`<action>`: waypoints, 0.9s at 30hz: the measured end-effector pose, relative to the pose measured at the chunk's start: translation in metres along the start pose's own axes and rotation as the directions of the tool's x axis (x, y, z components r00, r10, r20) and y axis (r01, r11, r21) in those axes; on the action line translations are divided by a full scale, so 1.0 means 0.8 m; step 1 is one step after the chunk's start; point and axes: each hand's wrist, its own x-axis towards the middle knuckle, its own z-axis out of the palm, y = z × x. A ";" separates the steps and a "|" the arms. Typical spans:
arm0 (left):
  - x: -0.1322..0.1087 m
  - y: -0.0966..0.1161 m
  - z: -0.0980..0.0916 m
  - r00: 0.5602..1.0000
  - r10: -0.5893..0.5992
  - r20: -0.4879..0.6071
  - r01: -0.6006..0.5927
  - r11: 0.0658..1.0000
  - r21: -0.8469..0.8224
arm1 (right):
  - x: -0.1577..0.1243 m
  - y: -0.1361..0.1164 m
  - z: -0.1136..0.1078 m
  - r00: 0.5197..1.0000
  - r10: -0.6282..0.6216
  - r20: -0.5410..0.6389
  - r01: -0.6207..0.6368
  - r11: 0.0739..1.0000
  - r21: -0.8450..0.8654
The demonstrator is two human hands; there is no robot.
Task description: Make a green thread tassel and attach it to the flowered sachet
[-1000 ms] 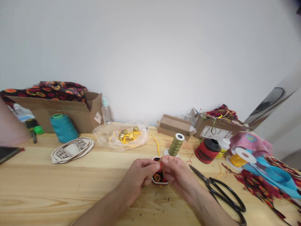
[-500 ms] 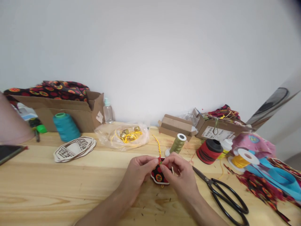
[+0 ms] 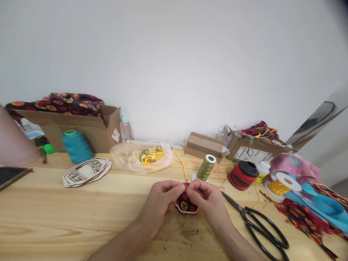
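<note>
Both my hands meet over a small fabric-covered plaque (image 3: 187,207), black with red and orange motifs and a pale scalloped edge. A yellow twisted cord (image 3: 183,169) runs up from its top, and a small yellow loop (image 3: 188,215) shows at its bottom edge. My left hand (image 3: 164,197) is closed in a pinch at the plaque's top left. Opposite it, my right hand (image 3: 208,199) pinches too, its fingertips almost touching the left ones. Between the tips shows a bit of red thread (image 3: 186,185); its ends are hidden by the fingers.
Black-handled scissors (image 3: 258,226) lie right of my right hand. Behind stand an olive thread spool (image 3: 206,168) and a red cord spool (image 3: 243,175). A plastic bag of bells (image 3: 123,159), wooden cutouts (image 3: 88,172), a teal thread cone (image 3: 77,146) and cardboard boxes (image 3: 111,132) surround the work area.
My right hand's fingers have drawn in closer to the left fingertips, covering the green bit seen there before. The plaque stays almost in place.
</note>
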 end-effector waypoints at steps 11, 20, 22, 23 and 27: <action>0.000 0.002 0.000 0.999 -0.046 0.028 0.048 0.996 -0.076 | 0.003 0.011 -0.004 1.000 0.023 -0.016 -0.023 1.000 0.014; -0.001 0.002 0.005 0.998 -0.061 0.029 0.063 0.994 -0.084 | -0.004 0.001 -0.007 0.918 -0.396 0.009 0.367 0.841 -0.397; 0.000 0.001 0.004 0.996 -0.078 0.034 0.080 0.993 -0.090 | -0.004 0.000 -0.010 0.896 -0.443 0.020 0.405 0.800 -0.443; 0.000 0.001 0.004 0.996 -0.081 0.036 0.084 0.992 -0.093 | -0.004 0.000 -0.011 0.883 -0.468 0.032 0.425 0.769 -0.478; 0.000 0.001 0.002 0.995 -0.085 0.041 0.089 0.991 -0.099 | -0.004 -0.003 -0.012 0.828 -0.550 0.108 0.497 0.631 -0.595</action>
